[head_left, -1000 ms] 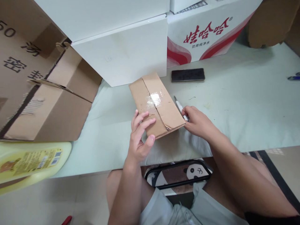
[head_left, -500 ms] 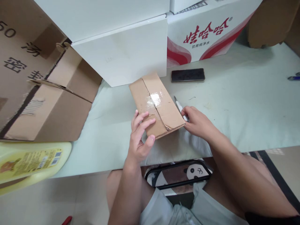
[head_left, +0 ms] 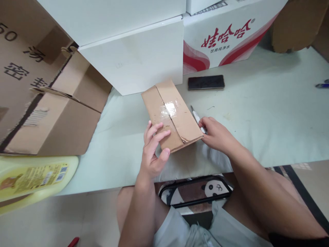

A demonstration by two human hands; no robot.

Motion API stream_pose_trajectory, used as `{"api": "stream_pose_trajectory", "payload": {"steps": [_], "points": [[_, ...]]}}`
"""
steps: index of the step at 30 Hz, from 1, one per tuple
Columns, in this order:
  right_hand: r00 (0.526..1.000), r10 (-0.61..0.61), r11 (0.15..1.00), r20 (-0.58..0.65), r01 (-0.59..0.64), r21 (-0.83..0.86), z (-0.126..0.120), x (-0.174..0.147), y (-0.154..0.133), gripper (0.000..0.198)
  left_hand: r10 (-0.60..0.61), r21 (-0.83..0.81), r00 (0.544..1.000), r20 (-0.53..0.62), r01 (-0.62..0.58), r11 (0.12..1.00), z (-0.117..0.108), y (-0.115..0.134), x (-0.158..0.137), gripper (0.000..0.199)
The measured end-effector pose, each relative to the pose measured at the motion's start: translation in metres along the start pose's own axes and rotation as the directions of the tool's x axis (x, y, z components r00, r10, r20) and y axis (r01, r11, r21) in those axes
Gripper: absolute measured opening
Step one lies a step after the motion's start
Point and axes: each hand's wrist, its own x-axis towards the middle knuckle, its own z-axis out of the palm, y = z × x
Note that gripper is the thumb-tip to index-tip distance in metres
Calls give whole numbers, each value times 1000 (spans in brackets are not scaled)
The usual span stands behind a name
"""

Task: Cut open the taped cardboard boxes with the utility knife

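Note:
A small brown cardboard box, with clear tape across its middle seam, sits at an angle on the cloth-covered table. My left hand holds the box at its near left corner, fingers spread over the top and thumb at the front edge. At the box's right side, my right hand is closed around a slim white utility knife, whose dark pointed tip faces away from me. The near right corner of the box meets my right thumb. Part of the knife is hidden by my fingers.
Behind the box stand a white carton and a red-and-white water carton. A black phone lies before them. Large cardboard boxes and a yellow jug are at left. Pens lie far right.

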Motion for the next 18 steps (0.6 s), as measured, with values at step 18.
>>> {"api": "stream_pose_trajectory", "payload": {"steps": [18], "points": [[999,26,1000,39,-27,5,-1,0,-3,14,7,3,1000,2,-7,1000,0,-1,1,37]]}}
